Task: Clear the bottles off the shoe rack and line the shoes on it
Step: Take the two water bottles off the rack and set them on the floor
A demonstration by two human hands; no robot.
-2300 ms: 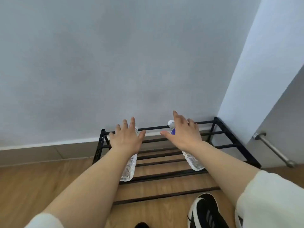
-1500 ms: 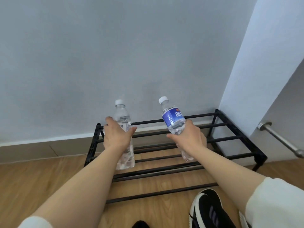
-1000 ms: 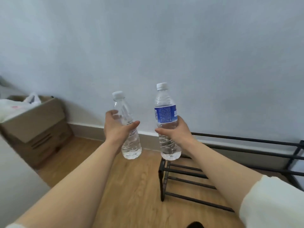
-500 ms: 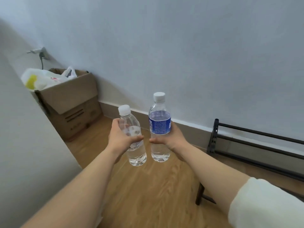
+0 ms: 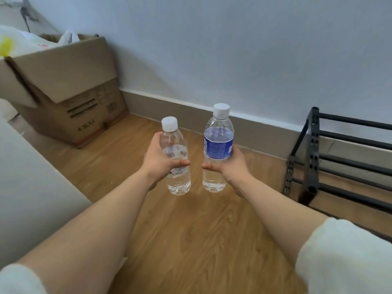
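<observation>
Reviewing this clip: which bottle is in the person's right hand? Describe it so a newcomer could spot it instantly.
Start at the black metal shoe rack on the right, then move left over the wooden floor. The right hand holds the taller clear plastic bottle upright. Unlike the shorter bottle beside it, it has a blue label.

This looks like a room in a home. The floor is made of wood boards, and the wall is plain and pale. A black shoe rack stands by the wall. A brown box with bags inside sits in the corner.
</observation>
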